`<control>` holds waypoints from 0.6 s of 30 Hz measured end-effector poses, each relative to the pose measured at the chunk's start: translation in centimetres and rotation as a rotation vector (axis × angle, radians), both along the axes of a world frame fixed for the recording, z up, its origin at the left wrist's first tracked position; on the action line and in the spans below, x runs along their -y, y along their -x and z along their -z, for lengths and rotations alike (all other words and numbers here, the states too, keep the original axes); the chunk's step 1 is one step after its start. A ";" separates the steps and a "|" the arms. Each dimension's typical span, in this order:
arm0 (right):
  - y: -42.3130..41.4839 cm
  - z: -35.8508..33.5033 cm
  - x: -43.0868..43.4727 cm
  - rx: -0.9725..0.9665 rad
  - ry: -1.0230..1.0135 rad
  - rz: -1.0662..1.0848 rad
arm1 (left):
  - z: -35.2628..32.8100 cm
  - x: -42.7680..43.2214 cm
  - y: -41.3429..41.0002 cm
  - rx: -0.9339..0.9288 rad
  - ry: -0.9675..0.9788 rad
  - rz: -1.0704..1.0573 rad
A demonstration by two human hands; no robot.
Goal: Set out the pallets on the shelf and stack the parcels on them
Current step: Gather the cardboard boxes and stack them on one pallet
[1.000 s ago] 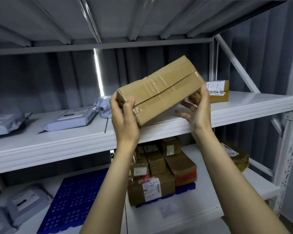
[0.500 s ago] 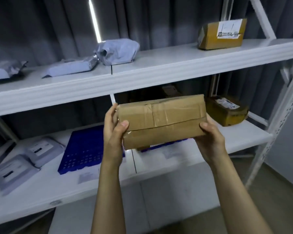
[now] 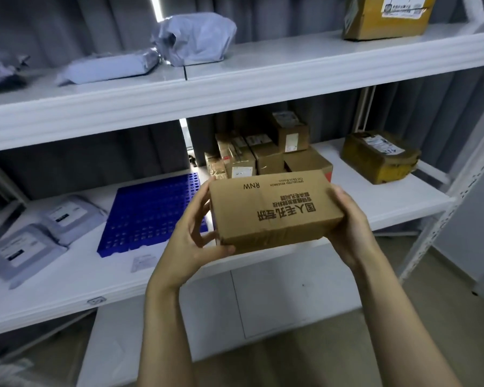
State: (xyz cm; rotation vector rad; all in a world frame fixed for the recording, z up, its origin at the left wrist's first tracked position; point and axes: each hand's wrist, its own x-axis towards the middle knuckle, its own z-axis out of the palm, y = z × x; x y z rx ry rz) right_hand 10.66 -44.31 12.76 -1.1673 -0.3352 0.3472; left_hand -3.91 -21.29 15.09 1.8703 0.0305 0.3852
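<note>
**Head view.** Stacking step, as judged. A cardboard parcel (image 3: 274, 210) is held in the air before the lower shelf (image 3: 67, 289), just right of the blue pallet (image 3: 151, 216). The left hand (image 3: 190, 241) and the right hand (image 3: 349, 227) each have their fingers curled round one end of it. The next move calls for a forward reach and a flat set-down, on the pallet or on the stacked boxes (image 3: 263, 155) right of it, whose base is hidden. Grey mailers (image 3: 25, 247) lie left of the pallet and a yellowish box (image 3: 380, 157) lies far right. The upper shelf (image 3: 179, 107) overhangs the pallet and limits headroom.
</note>
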 end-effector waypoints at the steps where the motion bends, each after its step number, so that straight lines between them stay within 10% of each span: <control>1: -0.1 0.2 -0.1 0.004 0.009 0.001 | 0.2 0.0 0.0 -0.001 0.008 0.005; 11: -1.3 1.7 -0.1 0.045 -0.083 0.090 | 1.4 2.1 -2.3 -0.279 0.445 -0.109; 18: -2.0 2.3 0.7 -0.284 0.008 0.029 | 2.2 2.3 -2.4 -0.060 0.070 -0.005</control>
